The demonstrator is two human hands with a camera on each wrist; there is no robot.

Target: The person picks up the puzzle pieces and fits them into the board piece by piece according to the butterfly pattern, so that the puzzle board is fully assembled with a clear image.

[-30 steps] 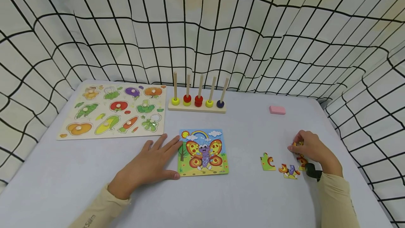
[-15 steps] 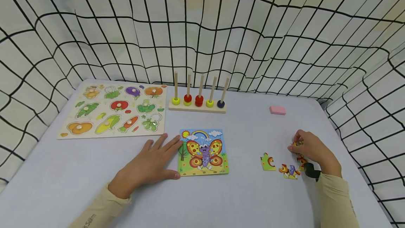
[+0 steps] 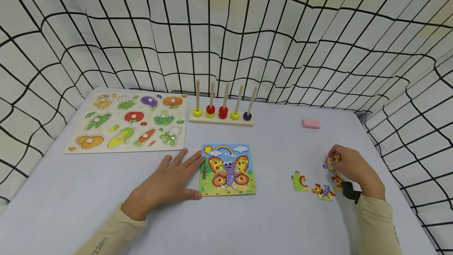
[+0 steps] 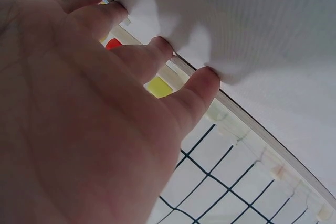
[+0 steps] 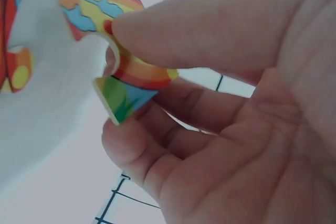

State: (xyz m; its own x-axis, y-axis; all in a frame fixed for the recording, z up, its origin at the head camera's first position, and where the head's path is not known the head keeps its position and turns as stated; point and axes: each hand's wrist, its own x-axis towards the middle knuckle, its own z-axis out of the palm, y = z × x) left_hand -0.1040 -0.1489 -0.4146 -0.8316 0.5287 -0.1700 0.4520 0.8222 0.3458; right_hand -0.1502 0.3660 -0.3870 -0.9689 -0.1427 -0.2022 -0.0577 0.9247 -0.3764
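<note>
My left hand [image 3: 164,182] lies spread on the table, its fingertips and thumb at the left edge of a square butterfly puzzle [image 3: 228,170]. In the left wrist view the left hand [image 4: 89,103] has its fingers extended. On the right side, my right hand [image 3: 350,164] pinches a jigsaw piece [image 3: 327,163]. The right wrist view shows this jigsaw piece [image 5: 139,72], orange, blue and green, between thumb and fingers of the right hand [image 5: 226,108]. Loose jigsaw pieces lie nearby: a green one [image 3: 300,181], a purple-and-yellow one [image 3: 323,192] and an orange one [image 3: 337,181] beside the wrist.
A vegetable peg puzzle board [image 3: 127,123] lies at the back left. Beside it stands a wooden peg stacker [image 3: 221,121] with coloured rings. A pink block [image 3: 310,124] sits at the back right. Black netting [image 3: 244,33] encloses the table's back and sides.
The right hand has tilted the pinched piece, so more of its purple and orange face shows beside the fingers. The left hand stays in place.
</note>
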